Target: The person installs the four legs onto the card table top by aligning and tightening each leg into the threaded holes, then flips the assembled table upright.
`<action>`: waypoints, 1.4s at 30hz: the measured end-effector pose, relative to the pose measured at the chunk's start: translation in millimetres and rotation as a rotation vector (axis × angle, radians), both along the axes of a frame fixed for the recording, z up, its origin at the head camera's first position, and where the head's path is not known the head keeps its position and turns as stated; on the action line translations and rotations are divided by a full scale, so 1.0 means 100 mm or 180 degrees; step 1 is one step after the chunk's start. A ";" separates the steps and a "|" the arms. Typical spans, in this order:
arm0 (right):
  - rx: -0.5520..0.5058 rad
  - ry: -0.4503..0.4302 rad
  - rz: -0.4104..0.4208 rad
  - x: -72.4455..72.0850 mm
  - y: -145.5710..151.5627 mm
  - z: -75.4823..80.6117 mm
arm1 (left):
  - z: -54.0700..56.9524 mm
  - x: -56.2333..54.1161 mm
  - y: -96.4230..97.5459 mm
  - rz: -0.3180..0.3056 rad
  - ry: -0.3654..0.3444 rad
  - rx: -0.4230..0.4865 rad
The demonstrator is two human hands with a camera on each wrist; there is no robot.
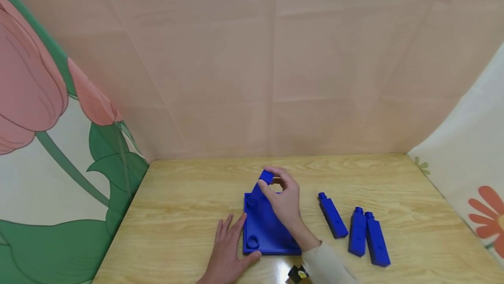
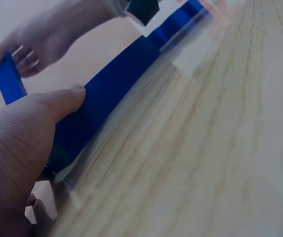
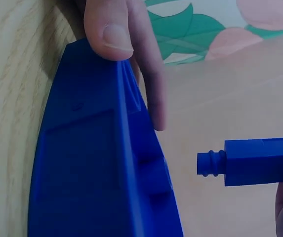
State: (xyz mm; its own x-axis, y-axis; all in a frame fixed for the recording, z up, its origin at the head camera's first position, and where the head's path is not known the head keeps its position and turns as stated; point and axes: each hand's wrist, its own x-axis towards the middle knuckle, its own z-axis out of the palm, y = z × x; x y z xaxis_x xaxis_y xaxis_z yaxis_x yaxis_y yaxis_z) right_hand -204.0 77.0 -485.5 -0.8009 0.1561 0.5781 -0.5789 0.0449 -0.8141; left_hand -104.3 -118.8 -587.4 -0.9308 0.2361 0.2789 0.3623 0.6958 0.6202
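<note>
In the head view a blue square panel (image 1: 268, 233) with a raised rim and ring sockets at its corners lies on the table. My left hand (image 1: 231, 251) holds its near left corner, thumb on the near edge and fingers along the left side. Above the panel's far left socket, my right hand (image 1: 285, 197) pinches a square blue leg (image 1: 266, 176) by its upper end, tilted. The right wrist view shows that leg (image 3: 262, 161) with its threaded tip apart from the panel (image 3: 79, 168). The left thumb (image 2: 69, 101) presses the panel's side wall (image 2: 109, 84).
Several more blue legs lie to the right of the panel: one apart (image 1: 333, 216), and a close pair made of a left leg (image 1: 357, 233) and a right leg (image 1: 377, 241). A pale cloth (image 1: 271, 65) hangs behind the wood-grain table (image 1: 181, 205); flowered cloth (image 1: 47, 179) borders the left.
</note>
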 end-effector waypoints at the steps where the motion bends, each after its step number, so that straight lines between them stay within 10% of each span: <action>1: 0.0022 -0.0002 0.0005 -0.01 -0.02 -0.01 | 0.00 0.00 0.00 0.0004 -0.0027 0.0005; 13: 0.0194 -0.0168 -0.0020 -0.12 -0.13 -0.16 | -0.06 0.00 -0.01 0.0020 0.0468 -0.0106; 28: 0.0506 -0.0183 0.0011 -0.17 -0.15 -0.20 | 0.01 0.00 0.00 -0.0017 -0.0101 0.0030; 42: 0.0759 -0.0202 0.0146 -0.20 -0.14 -0.20 | -0.05 -0.01 -0.01 -0.0012 0.0235 0.0001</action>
